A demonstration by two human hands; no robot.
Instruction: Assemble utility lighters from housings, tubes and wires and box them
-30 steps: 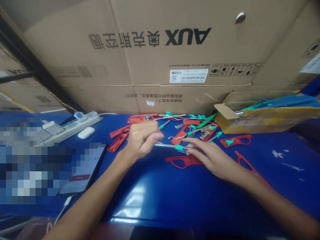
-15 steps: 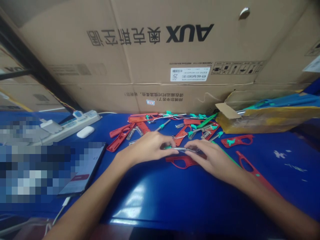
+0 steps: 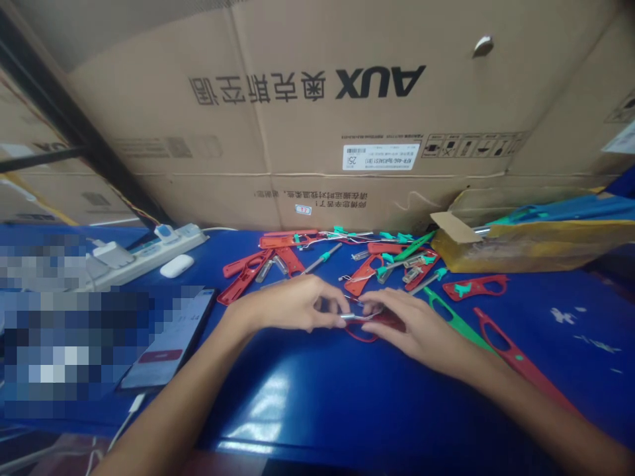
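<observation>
Tabletop (image 3: 278,403), glossy blue, backed by upright printed cardboard (image 3: 297,132).
Open carton (image 3: 536,248) at far right holds blue material (image 3: 575,211); red shells (image 3: 364,276) lie beyond the hands. Silvery piece (image 3: 349,317) is pinched in left hand (image 3: 292,304); right hand (image 3: 414,327) curls at its right end, grip unclear.

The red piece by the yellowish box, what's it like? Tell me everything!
The red piece looks like hard plastic. It lies flat on the blue table, in front of the yellowish box, with a loop opening toward its right end. A turquoise bit sits on its left part. Neither the left hand nor right hand touches it.
</observation>
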